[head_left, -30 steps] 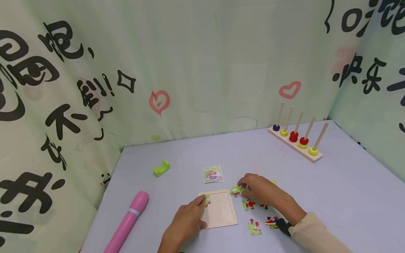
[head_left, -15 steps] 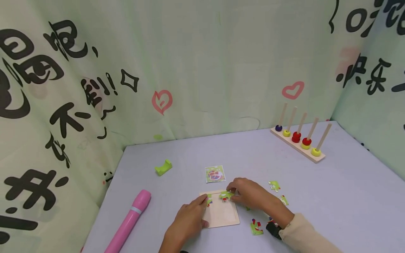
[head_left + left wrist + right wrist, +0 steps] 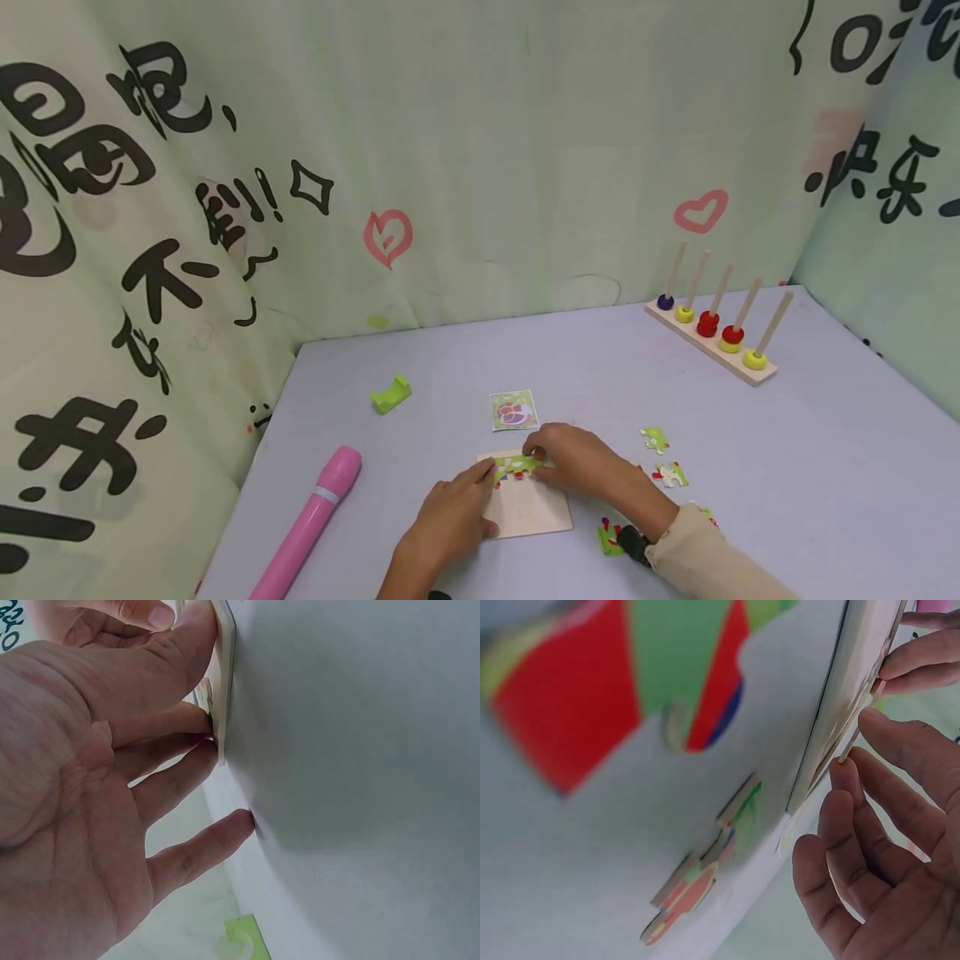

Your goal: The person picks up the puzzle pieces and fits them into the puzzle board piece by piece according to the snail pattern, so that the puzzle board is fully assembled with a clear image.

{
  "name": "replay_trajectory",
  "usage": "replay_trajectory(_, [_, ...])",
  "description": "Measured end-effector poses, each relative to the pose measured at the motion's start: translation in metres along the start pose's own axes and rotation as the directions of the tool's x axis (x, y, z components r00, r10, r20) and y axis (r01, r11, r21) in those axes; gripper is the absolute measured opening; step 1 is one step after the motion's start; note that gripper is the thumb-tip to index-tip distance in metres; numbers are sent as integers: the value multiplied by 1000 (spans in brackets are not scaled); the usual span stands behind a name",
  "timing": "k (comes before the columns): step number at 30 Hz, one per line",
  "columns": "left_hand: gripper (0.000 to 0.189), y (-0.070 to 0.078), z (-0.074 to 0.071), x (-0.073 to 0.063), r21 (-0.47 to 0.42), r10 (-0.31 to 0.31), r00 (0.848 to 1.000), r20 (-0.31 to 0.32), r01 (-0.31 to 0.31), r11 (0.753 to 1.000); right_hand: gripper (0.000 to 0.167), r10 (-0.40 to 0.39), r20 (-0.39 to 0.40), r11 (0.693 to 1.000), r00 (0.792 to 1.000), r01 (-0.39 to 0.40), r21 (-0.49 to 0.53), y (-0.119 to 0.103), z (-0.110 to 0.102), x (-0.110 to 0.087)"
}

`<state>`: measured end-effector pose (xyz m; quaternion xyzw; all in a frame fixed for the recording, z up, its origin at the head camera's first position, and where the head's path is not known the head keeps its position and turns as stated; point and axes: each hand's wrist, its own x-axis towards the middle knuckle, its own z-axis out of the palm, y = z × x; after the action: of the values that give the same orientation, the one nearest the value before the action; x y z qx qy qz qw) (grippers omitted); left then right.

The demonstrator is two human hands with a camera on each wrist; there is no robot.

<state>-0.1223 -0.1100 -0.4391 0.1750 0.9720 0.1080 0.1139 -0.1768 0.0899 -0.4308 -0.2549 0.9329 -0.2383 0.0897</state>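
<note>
A light wooden puzzle tray (image 3: 528,512) lies on the table, steadied at its left side by the left hand (image 3: 450,517). The left thumb is at the tray's near edge and the fingertips sit at its far left corner, by a green puzzle piece (image 3: 500,473) in the tray. Along the tray's far edge, the right hand (image 3: 581,465) pinches another green puzzle piece (image 3: 524,464) between thumb and fingers, beside the first. In the right wrist view only that piece's thin edge (image 3: 845,756) shows. Loose pieces lie to the right, including a green one (image 3: 655,439) and a red-and-green one (image 3: 609,537).
Behind the tray lies a small picture card (image 3: 514,411). A green curved block (image 3: 391,394) and a pink stick with a pale band (image 3: 311,525) are on the left. A wooden peg stand (image 3: 712,343) with coloured beads stands at the far right.
The right hand has carried the green puzzle piece leftward from beside the tray into its far part, next to the first piece. The left hand has kept its place on the tray.
</note>
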Motion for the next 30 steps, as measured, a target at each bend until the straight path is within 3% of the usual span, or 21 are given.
replay_trajectory(11, [75, -1, 0, -2, -12, 16, 1000, -14, -16, 1000, 23, -43, -35, 997, 998, 41, -58, -2, 8, 4])
replay_trajectory(21, [75, 0, -2, 1, -14, -6, 1000, -9, 6, 1000, 21, -70, -46, 993, 997, 65, -95, -3, 8, 5])
replay_trajectory(30, [74, -2, -4, 2, -76, -10, 1000, -15, 8, 997, 21, -57, -38, 994, 998, 53, -96, -5, 11, 8])
